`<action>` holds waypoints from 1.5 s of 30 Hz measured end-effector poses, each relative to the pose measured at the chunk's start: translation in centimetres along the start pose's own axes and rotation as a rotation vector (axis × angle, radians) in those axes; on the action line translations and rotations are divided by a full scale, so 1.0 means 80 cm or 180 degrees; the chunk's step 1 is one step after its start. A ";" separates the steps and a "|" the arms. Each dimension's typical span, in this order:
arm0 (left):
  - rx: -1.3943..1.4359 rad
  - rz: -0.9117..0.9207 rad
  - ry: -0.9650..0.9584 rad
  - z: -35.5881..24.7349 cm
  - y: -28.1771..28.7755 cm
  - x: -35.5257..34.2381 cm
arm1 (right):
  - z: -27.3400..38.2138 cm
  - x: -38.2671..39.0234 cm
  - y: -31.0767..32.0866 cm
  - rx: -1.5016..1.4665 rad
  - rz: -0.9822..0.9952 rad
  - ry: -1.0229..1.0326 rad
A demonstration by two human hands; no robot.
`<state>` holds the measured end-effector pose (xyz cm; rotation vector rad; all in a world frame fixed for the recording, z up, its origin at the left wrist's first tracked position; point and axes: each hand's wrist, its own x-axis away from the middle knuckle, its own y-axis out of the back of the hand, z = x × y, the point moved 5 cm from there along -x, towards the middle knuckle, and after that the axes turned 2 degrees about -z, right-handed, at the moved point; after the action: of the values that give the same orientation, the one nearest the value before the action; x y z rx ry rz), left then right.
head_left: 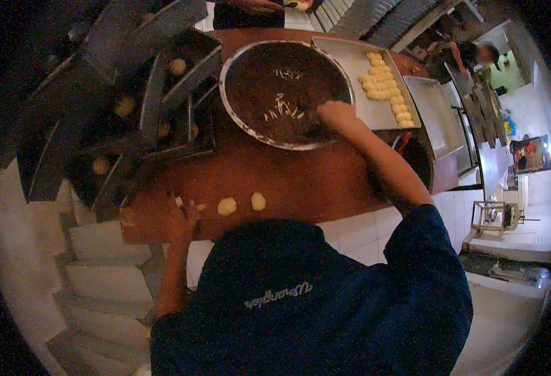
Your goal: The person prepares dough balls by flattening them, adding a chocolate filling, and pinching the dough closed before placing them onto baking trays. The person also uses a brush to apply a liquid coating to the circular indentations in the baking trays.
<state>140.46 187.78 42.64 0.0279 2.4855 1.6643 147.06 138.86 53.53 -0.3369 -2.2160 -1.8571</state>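
Observation:
A wide round basin with a pale rim stands on the reddish-brown table, holding a dark brown mass with thin whitish strips on it. My right hand is curled closed over the basin's right edge; anything inside the fingers is hidden. Low on the left, my left hand is at the near part of the table, dim and blurred, with a small whitish bit by its fingertips. Just right of it lie two pale dough balls, the second dough ball a short way farther right.
Rows of shaped dough pieces lie in a metal tray right of the basin, beside another tray. A dark round container sits beyond my right forearm. Dark stacked pans with dough balls crowd the left. Two other people work farther off.

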 end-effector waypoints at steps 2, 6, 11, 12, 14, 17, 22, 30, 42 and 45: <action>0.0650 0.0001 0.0442 0.046 -0.043 0.009 | 0.013 -0.011 0.001 -0.0119 0.0178 0.0341; 0.1033 -0.0767 0.0943 0.032 -0.020 -0.012 | 0.032 -0.040 -0.008 0.0121 0.0394 0.1102; 0.1070 -0.0881 0.0723 0.029 -0.024 0.002 | 0.064 -0.099 0.095 0.0171 -0.0298 0.1085; 0.1053 -0.0877 0.0661 0.027 -0.026 0.004 | 0.065 -0.127 0.104 0.0216 -0.0722 0.0992; 0.1023 -0.0853 0.0555 0.021 -0.029 -0.001 | 0.070 -0.195 0.091 -0.0015 -0.1646 0.1010; 0.1055 -0.0801 0.0437 0.021 -0.028 -0.005 | 0.060 -0.230 0.005 -0.0160 -0.2027 0.1069; 0.0937 -0.0947 0.0425 0.026 -0.034 0.012 | 0.071 -0.189 0.010 -0.0014 -0.1007 0.1736; 0.0895 -0.1040 0.0308 0.033 -0.031 0.013 | 0.084 -0.186 -0.019 -0.0128 -0.0985 0.1397; 0.3009 -0.0118 0.0349 -0.045 0.058 -0.009 | 0.032 0.076 0.063 -0.5810 0.0120 0.0145; 0.1634 0.0285 0.0552 -0.042 0.071 -0.039 | 0.098 0.103 0.065 -0.6304 0.0206 0.0143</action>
<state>142.72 186.60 49.45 0.0548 3.0155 1.0478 140.67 147.70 59.71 -0.5278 0.3797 -3.0765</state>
